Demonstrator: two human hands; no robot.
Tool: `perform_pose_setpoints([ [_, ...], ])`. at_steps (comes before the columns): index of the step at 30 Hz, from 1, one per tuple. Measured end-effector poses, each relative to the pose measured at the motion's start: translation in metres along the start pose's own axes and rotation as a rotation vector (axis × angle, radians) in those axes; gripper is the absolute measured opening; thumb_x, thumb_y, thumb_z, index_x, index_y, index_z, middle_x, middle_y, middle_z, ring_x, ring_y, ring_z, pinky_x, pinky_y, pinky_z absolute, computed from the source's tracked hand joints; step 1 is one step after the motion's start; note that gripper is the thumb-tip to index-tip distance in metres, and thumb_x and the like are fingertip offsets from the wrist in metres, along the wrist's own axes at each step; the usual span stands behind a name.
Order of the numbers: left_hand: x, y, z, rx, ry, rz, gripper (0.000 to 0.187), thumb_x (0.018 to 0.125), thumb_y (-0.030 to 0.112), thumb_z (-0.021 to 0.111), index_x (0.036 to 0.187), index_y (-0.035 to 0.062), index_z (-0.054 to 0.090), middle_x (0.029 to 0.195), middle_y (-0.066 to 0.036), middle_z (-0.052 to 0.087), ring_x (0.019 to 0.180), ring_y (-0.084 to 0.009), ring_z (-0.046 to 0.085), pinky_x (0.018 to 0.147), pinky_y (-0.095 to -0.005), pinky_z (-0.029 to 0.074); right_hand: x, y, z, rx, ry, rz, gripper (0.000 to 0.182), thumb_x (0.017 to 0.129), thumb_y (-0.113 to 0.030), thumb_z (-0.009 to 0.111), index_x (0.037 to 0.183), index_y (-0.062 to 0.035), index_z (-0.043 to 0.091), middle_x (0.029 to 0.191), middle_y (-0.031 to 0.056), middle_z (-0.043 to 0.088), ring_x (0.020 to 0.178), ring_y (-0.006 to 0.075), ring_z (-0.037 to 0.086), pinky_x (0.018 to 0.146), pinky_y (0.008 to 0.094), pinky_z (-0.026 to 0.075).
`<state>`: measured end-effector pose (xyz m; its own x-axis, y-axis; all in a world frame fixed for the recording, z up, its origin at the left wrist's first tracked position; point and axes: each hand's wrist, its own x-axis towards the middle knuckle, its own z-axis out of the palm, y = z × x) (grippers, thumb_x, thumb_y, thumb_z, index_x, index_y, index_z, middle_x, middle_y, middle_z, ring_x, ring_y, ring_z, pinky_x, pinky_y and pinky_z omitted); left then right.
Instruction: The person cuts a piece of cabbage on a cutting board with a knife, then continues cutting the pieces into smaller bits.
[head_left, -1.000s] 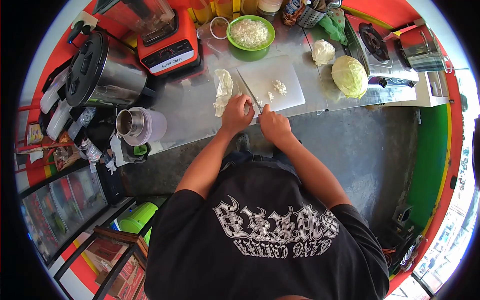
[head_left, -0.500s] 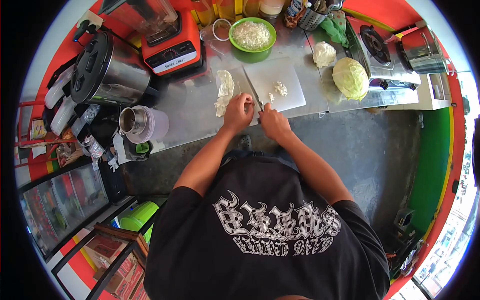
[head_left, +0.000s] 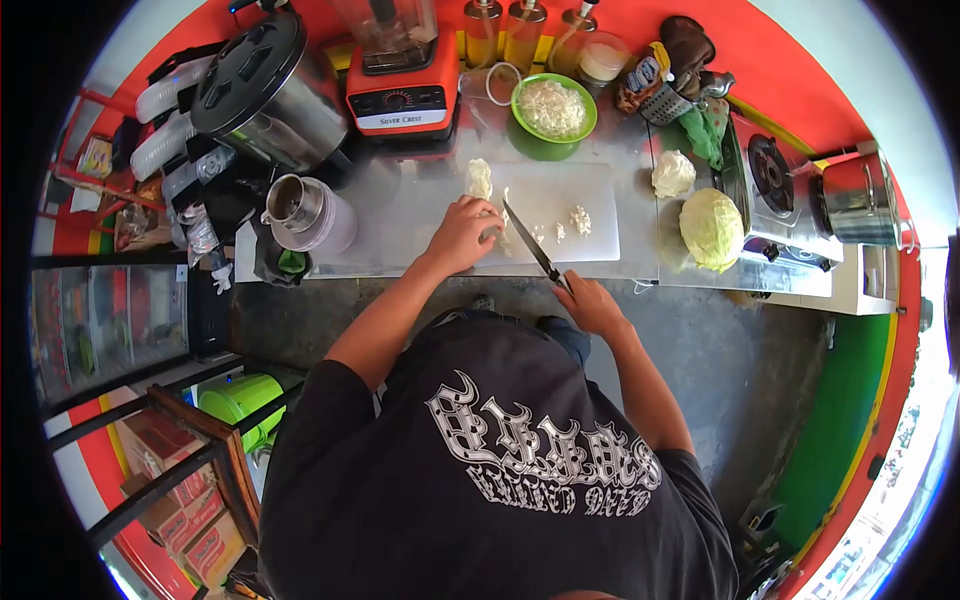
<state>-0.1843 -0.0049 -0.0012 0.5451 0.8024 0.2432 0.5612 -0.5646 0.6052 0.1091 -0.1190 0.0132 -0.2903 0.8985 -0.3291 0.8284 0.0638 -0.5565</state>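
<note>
My right hand point(head_left: 595, 305) grips the dark handle of a kitchen knife point(head_left: 530, 242), whose blade slants up and left over the white cutting board point(head_left: 597, 190). My left hand point(head_left: 468, 235) rests at the board's left side, its fingers curled round a pale cabbage strip point(head_left: 504, 244) that is partly hidden. Just beyond that hand lies a loose cabbage leaf point(head_left: 479, 180). Small piles of chopped cabbage point(head_left: 579, 221) sit on the board, right of the blade.
A green bowl point(head_left: 553, 108) of shredded cabbage stands behind the board, beside a red blender point(head_left: 400, 105). To the right are a peeled white cabbage point(head_left: 673, 174), a whole cabbage point(head_left: 711, 230) and a stove point(head_left: 775, 190). A steel-topped jug point(head_left: 312, 215) stands left.
The view has shifted. My right hand has drawn the knife back toward me and rightward, away from my left hand. My left hand's fingers have loosened slightly, and more of the blade shows.
</note>
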Motion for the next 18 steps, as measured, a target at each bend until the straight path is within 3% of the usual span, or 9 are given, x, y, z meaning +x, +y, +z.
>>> perform_pose_setpoints([
  [10,-0.005,0.006,0.018,0.072,-0.057,-0.008,0.024,0.081,0.014,0.075,0.105,0.0164,0.076,0.127,-0.003,0.054,0.129,-0.0285,0.044,0.108,-0.0463,0.037,-0.025,0.009,-0.026,-0.033,-0.091,0.147,0.032,0.101,-0.04,0.059,0.105,-0.0075,0.059,0.085,0.0241,0.069,0.087,0.0495,0.064,0.074,0.0582,0.048],
  [16,0.005,0.009,0.026,0.085,-0.099,0.006,0.013,0.084,0.016,0.073,0.097,0.013,0.073,0.126,-0.003,0.054,0.129,-0.0287,0.043,0.108,-0.0472,0.036,-0.023,0.023,-0.027,-0.112,0.029,0.236,0.031,0.101,-0.039,0.059,0.105,-0.0076,0.059,0.085,0.0236,0.07,0.086,0.0493,0.065,0.073,0.059,0.048],
  [18,0.008,0.012,0.027,0.057,-0.122,0.007,0.011,0.086,0.016,0.071,0.096,0.0119,0.071,0.121,-0.003,0.059,0.126,-0.0279,0.046,0.106,-0.0461,0.037,-0.023,0.025,-0.025,-0.117,0.192,0.217,0.031,0.101,-0.037,0.06,0.105,-0.0065,0.059,0.084,0.0241,0.07,0.085,0.0494,0.065,0.073,0.0593,0.048],
])
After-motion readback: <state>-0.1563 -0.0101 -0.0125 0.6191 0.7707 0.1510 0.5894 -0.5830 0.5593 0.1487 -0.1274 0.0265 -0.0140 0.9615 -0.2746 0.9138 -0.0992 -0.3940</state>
